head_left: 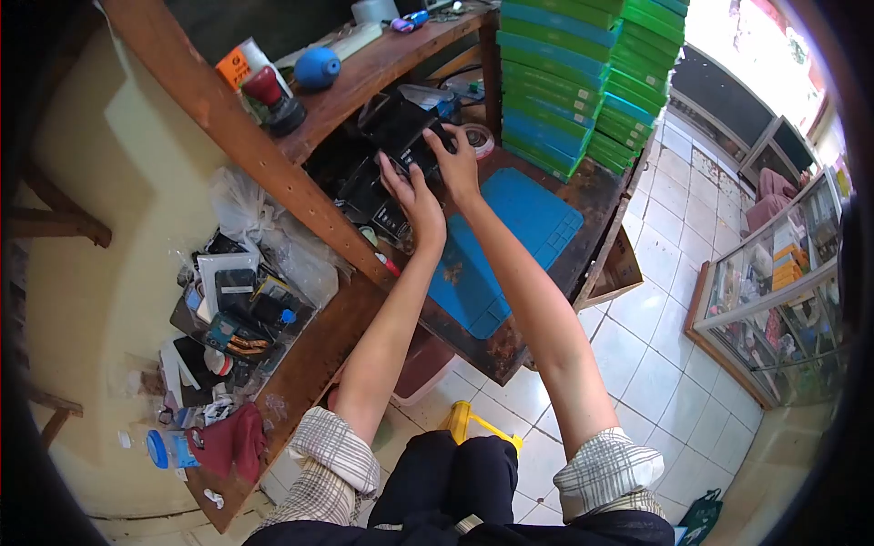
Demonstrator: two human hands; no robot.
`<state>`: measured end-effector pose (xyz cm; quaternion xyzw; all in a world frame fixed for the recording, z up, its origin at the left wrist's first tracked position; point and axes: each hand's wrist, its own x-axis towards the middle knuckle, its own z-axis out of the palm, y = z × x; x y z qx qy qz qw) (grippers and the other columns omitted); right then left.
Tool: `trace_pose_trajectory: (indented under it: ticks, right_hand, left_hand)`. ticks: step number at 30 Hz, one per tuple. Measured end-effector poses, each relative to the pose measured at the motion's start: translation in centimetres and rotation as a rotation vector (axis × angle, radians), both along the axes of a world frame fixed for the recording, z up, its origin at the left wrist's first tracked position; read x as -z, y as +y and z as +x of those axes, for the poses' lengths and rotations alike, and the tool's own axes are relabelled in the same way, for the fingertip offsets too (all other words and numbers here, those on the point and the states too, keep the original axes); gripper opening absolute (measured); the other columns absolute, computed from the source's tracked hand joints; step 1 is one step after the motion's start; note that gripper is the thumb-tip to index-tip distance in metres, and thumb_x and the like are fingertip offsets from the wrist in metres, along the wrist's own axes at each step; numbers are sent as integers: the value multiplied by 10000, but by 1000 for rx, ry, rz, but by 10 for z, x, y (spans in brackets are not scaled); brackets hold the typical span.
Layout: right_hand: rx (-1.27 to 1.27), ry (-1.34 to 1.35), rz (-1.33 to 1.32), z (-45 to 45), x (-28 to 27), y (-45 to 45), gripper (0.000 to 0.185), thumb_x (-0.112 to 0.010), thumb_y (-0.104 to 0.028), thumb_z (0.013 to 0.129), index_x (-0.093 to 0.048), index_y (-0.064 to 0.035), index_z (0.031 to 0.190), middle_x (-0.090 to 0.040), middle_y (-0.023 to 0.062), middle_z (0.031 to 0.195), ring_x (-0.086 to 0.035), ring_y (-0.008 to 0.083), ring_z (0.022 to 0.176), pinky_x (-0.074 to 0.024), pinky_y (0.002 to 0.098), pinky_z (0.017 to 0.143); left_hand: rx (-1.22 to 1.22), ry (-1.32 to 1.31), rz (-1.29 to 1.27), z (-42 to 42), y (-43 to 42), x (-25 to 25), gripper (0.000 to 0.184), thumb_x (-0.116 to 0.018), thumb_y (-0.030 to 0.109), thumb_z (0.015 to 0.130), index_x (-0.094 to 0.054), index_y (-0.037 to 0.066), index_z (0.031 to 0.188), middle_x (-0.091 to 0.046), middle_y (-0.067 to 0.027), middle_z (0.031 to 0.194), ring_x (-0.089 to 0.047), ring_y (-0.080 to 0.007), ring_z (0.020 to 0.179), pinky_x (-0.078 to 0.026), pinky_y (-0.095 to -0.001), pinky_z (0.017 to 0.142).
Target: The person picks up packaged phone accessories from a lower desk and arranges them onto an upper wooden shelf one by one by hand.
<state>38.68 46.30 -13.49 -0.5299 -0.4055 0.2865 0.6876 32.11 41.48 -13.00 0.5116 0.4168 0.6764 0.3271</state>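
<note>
A black box-shaped device point(399, 126) with small white print is between my hands, under the wooden shelf at the back of the workbench. My left hand point(414, 202) presses its fingers along the near left side of it. Curved over its right side are the fingers of my right hand point(457, 166). More black equipment point(390, 217) with a white label lies just left of my left hand. A blue mat point(514, 241) is spread on the bench below my forearms. What lies behind the black device is mostly hidden.
Tall stacks of green and blue boxes point(555, 91) stand at the bench's right. A slanted wooden post point(246, 136) rises on the left. The shelf point(387, 64) carries a blue air blower point(317, 68). A cluttered lower board point(300, 355) is left; a glass cabinet point(774, 291) stands right.
</note>
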Motion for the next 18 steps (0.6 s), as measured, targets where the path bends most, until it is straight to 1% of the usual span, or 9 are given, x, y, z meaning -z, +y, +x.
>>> trace_pose_trajectory:
  ticks: [1,4,5,8,11,12,15,17,18]
  right_hand:
    - [31,11,21,4,-2,-8,428,-660,-397,728,-565,-94,1014,-542,195,996,-488,305,969,-374,353,859]
    - [90,48,26,20,-17,-37,418,-661,-378,736,-567,-73,1006,-535,194,1008,-508,299,933,-384,349,842]
    - [67,120,-46,25,-25,-49,418,-655,-368,747,-557,-70,1023,-530,186,998,-500,289,948,-385,346,843]
    - [176,112,-89,42,-54,-92,421,-649,-360,755,-548,-70,1043,-521,173,992,-494,277,950,-384,346,842]
    - [245,106,-150,58,-94,-140,415,-642,-352,764,-541,-74,1056,-511,163,999,-487,269,949,-381,348,845]
    - [325,16,-151,61,-109,-156,359,-624,-305,799,-525,-74,1055,-538,51,913,-520,120,796,-424,248,634]
    - [359,-19,-213,72,-159,-203,362,-620,-295,804,-508,-93,1082,-533,40,920,-521,113,795,-425,251,642]
    - [269,80,-207,73,-194,-233,373,-616,-275,809,-484,-109,1116,-521,30,931,-517,98,791,-428,244,648]
    - [263,51,-213,69,-218,-250,378,-613,-251,814,-470,-106,1133,-516,21,940,-512,86,787,-428,232,648]
  left_hand:
    - [10,27,19,3,-7,-5,532,-413,187,910,-176,34,1361,-175,-160,1391,-234,-266,1273,-216,-347,1025]
    - [50,125,32,15,-30,-24,528,-415,175,906,-186,30,1359,-166,-146,1394,-223,-272,1277,-220,-352,1025]
    - [87,92,22,21,-38,-32,525,-413,161,902,-188,32,1359,-168,-152,1388,-210,-278,1279,-229,-366,1024]
    - [116,131,-5,38,-72,-62,516,-402,135,895,-194,39,1358,-183,-170,1375,-235,-317,1260,-240,-407,1011]
    - [153,133,-36,55,-108,-98,509,-410,113,883,-216,37,1347,-203,-164,1366,-239,-313,1255,-238,-410,1011]
    - [186,102,-75,58,-122,-115,507,-415,108,878,-225,35,1342,-212,-163,1361,-239,-309,1254,-240,-412,1009]
    - [249,80,-87,60,-168,-173,508,-432,124,872,-240,39,1335,-239,-162,1345,-254,-299,1242,-222,-413,1012]
    - [289,104,-85,55,-193,-210,516,-442,157,873,-244,34,1333,-247,-166,1339,-260,-301,1234,-208,-408,1011]
    - [287,90,-83,49,-205,-231,516,-442,157,873,-244,34,1333,-247,-166,1339,-260,-301,1234,-208,-408,1011]
